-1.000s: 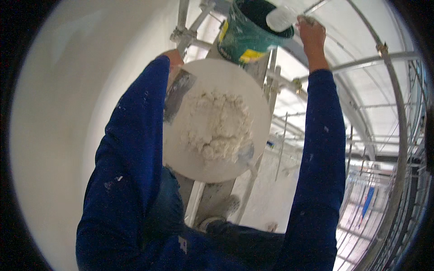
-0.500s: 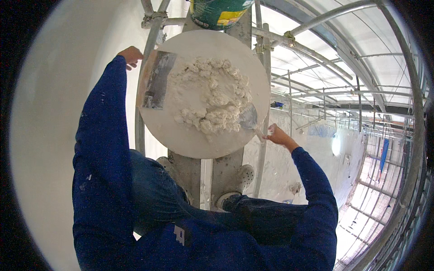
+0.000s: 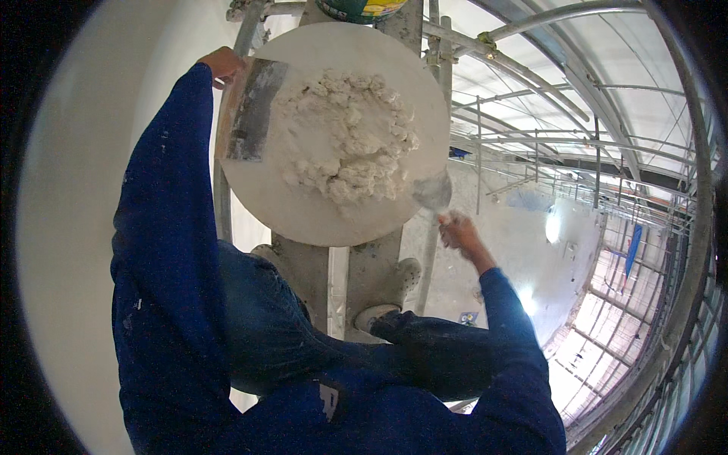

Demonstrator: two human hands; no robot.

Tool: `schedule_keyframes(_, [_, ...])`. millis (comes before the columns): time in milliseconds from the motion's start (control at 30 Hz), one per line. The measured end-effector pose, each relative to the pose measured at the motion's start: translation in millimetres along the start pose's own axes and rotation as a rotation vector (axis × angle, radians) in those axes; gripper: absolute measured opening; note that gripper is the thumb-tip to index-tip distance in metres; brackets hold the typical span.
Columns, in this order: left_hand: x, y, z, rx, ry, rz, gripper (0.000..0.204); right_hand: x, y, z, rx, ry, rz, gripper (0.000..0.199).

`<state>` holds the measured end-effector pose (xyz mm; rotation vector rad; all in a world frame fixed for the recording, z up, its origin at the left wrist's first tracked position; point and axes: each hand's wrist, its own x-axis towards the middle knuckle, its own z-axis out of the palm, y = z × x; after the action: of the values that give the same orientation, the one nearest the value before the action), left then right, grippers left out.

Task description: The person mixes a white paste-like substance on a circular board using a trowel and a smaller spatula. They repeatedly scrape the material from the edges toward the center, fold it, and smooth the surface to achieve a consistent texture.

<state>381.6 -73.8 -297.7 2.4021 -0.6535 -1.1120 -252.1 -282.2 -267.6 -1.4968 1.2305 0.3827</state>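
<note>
A round white board (image 3: 334, 231) carries a lumpy heap of wet off-white plaster (image 3: 356, 140). Along the board's left side lies a wide plastering blade (image 3: 258, 110) with a smeared grey metal face and a wooden edge. My left hand (image 3: 222, 65) is closed on the far end of that wooden edge, its fingertips partly hidden. At the board's lower right rim, my right hand (image 3: 461, 233) grips the short handle of a putty knife (image 3: 434, 191). Its plaster-coated grey blade overlaps the rim and is slightly blurred; whether it touches the board cannot be told.
Behind the board stands a green bucket (image 3: 360, 9). Scaffold planks (image 3: 299, 265) run beneath the board and my feet, with metal scaffold poles (image 3: 250, 34) on both sides. A pale smooth wall (image 3: 83, 227) rises at left. Below on the right, a floor (image 3: 500, 250) shows.
My right hand has drawn the putty knife from the plaster heap to the board's rim. My left hand has come onto the plastering blade's edge. The view has shifted, so the board sits higher.
</note>
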Motion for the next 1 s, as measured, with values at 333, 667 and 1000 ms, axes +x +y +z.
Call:
schedule_keyframes(333, [17.1, 28.1, 11.0, 0.058, -0.034, 0.047, 0.039, -30.4, 56.7, 84.6, 0.104, -0.100, -0.151, 0.026])
schedule_keyframes(667, [29.6, 26.3, 5.4, 0.409, 0.078, 0.257, 0.029, 55.6, -84.3, 122.2, 0.710, 0.134, -0.081, 0.016])
schedule_keyframes(1000, [109.0, -28.9, -11.3, 0.612, 0.036, 0.539, 0.029, 4.8, -226.3, 158.4, -0.960, 0.531, -0.713, 0.020])
